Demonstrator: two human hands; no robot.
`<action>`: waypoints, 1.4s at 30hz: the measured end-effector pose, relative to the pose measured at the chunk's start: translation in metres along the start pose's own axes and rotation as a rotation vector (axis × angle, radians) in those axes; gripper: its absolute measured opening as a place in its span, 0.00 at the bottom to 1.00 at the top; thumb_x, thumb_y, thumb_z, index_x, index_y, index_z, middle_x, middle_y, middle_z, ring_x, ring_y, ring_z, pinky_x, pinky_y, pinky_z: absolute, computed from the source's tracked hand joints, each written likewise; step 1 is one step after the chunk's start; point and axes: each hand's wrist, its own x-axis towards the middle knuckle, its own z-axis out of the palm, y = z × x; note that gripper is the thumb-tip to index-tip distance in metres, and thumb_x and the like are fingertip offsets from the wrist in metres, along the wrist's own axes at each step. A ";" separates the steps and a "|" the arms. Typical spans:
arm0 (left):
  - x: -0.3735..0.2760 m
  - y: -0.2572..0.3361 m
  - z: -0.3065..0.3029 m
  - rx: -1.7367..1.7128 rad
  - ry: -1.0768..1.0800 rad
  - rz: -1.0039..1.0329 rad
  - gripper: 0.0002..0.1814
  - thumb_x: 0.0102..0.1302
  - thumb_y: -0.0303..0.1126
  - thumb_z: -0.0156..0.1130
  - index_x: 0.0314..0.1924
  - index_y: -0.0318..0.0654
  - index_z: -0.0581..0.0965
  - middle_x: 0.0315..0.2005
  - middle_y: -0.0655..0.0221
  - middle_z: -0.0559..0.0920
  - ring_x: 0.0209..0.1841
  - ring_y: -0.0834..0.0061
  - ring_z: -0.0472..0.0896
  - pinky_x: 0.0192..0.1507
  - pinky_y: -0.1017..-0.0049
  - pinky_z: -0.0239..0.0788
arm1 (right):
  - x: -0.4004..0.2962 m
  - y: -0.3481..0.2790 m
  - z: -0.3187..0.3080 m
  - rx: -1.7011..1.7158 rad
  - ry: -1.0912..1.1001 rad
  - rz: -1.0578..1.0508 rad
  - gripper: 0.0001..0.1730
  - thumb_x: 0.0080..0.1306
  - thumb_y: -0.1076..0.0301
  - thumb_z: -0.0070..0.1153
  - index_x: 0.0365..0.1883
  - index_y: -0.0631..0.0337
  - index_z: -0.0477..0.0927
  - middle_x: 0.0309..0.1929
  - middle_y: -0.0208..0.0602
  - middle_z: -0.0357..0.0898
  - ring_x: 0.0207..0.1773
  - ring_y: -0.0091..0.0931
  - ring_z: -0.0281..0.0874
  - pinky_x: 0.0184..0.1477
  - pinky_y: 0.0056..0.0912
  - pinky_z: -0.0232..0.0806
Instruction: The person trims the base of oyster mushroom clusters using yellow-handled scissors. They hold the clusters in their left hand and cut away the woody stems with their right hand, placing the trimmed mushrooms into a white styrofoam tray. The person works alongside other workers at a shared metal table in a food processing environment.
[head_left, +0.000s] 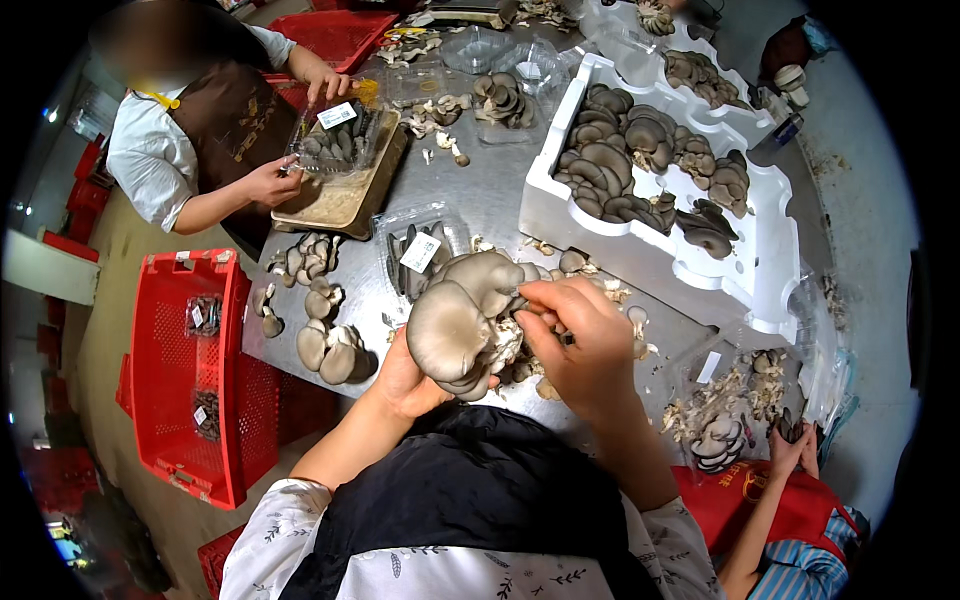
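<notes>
A large cluster of grey oyster mushrooms (450, 330) is held above the metal table, its pale stem base facing right. My left hand (405, 386) supports it from below and from the left, with some fingers hidden under the caps. At the cluster's right edge, the thumb and forefinger of my right hand (589, 337) grip small caps near the stems. Just behind the cluster sits a clear plastic box (386, 225) of mushrooms bearing a printed label. Loose oyster mushrooms (330, 352) lie on the table to the left, and trimmed scraps (544, 388) are partly hidden beneath my hands.
A white foam crate (551, 214) of mushroom clusters stands at the right. Across the table, a co-worker's hands (274, 182) hold a labelled box over a scale (382, 180). Another person's hands (795, 450) work at lower right. A red plastic crate (236, 375) stands left of the table.
</notes>
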 end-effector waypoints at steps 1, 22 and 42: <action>0.000 -0.001 -0.002 -0.006 0.009 -0.020 0.27 0.61 0.24 0.59 0.60 0.31 0.63 0.52 0.61 0.71 0.49 0.72 0.77 0.38 0.77 0.81 | 0.000 0.002 0.001 -0.009 0.016 0.009 0.12 0.52 0.78 0.62 0.37 0.63 0.79 0.32 0.39 0.76 0.29 0.34 0.76 0.31 0.31 0.69; -0.009 -0.005 -0.032 0.012 -0.067 -0.072 0.31 0.69 0.53 0.47 0.63 0.40 0.64 0.54 0.57 0.73 0.54 0.59 0.76 0.53 0.41 0.67 | 0.001 0.010 0.010 -0.211 0.091 -0.159 0.07 0.48 0.82 0.56 0.25 0.63 0.76 0.26 0.37 0.75 0.26 0.28 0.74 0.28 0.26 0.67; -0.008 -0.011 -0.037 0.087 -0.020 -0.026 0.30 0.69 0.52 0.47 0.63 0.39 0.64 0.55 0.57 0.73 0.57 0.59 0.73 0.55 0.46 0.67 | -0.010 0.010 0.010 0.040 0.088 0.189 0.10 0.50 0.80 0.62 0.33 0.65 0.79 0.29 0.32 0.74 0.24 0.18 0.66 0.27 0.19 0.64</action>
